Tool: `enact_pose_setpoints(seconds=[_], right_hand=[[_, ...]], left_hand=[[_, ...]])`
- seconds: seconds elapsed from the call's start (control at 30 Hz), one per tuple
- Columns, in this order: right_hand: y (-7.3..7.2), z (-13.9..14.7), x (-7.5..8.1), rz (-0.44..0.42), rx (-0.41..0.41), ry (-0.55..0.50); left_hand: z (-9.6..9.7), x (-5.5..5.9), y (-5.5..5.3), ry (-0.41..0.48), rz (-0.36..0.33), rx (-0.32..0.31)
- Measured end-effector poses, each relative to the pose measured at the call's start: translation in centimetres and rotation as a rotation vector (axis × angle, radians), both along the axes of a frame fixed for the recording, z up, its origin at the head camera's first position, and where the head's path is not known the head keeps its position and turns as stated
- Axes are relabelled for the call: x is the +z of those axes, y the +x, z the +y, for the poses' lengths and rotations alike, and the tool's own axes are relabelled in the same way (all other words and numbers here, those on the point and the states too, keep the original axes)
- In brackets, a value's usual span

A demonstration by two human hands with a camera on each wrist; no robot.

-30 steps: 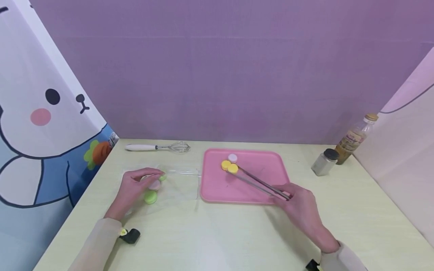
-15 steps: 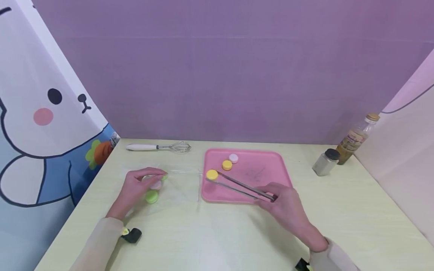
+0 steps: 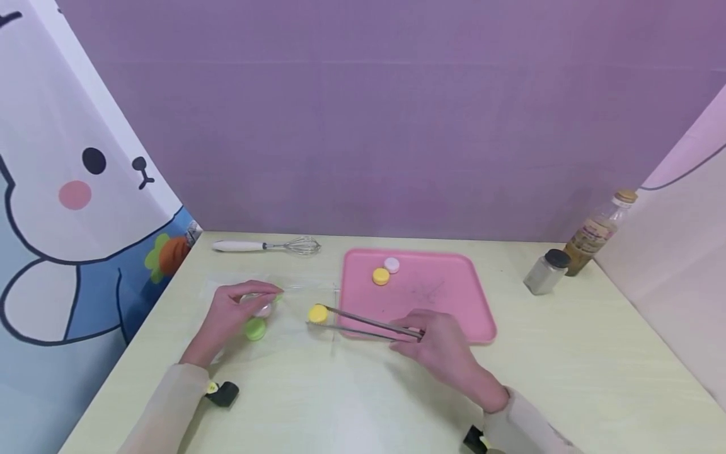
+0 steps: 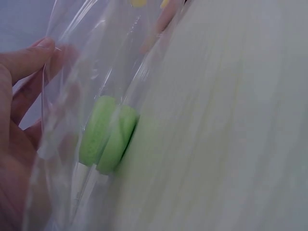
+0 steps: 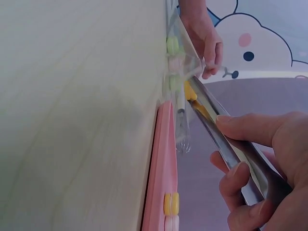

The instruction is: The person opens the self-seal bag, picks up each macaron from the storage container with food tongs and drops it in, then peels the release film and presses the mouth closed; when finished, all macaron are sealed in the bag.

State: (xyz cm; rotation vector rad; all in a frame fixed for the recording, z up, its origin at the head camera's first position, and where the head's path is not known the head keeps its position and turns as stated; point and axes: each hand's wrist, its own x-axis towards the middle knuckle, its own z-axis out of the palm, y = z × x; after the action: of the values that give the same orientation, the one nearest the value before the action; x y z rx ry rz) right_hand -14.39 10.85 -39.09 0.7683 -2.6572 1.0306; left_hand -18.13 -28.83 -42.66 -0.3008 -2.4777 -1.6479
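Fingers (image 5: 234, 186): right hand (image 3: 438, 345) is curling round tongs (image 3: 374, 322); left hand (image 3: 229, 311) is pinching the clear bag (image 3: 295, 302).
Pink tray (image 3: 450, 296): is bearing one yellow macaron (image 3: 381, 276), one pale macaron (image 3: 391, 265).
Clear bag: is lying alongside, enclosing green macarons (image 3: 254, 328).
Gripped macaron (image 3: 318, 314): is sitting between tong tips near the bag's tray-side end.

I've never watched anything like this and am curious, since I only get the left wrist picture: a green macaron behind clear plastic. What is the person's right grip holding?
Observer: The right grip holds metal tongs, with a yellow macaron between their tips.
Visitor: Oh, nice! Are there any macarons elsewhere that I can't see?
Observer: Yes, the head view shows a second yellow macaron beside a pale pink macaron on the pink tray.
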Motion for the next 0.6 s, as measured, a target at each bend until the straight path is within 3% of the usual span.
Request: enact_pose_setpoints(seconds=[0.6], right_hand=[[-1.0,-4.0,-0.3,-0.081,0.126,0.000]], left_hand=[[0.1,0.3,0.2,0.010,-0.018,-0.010]])
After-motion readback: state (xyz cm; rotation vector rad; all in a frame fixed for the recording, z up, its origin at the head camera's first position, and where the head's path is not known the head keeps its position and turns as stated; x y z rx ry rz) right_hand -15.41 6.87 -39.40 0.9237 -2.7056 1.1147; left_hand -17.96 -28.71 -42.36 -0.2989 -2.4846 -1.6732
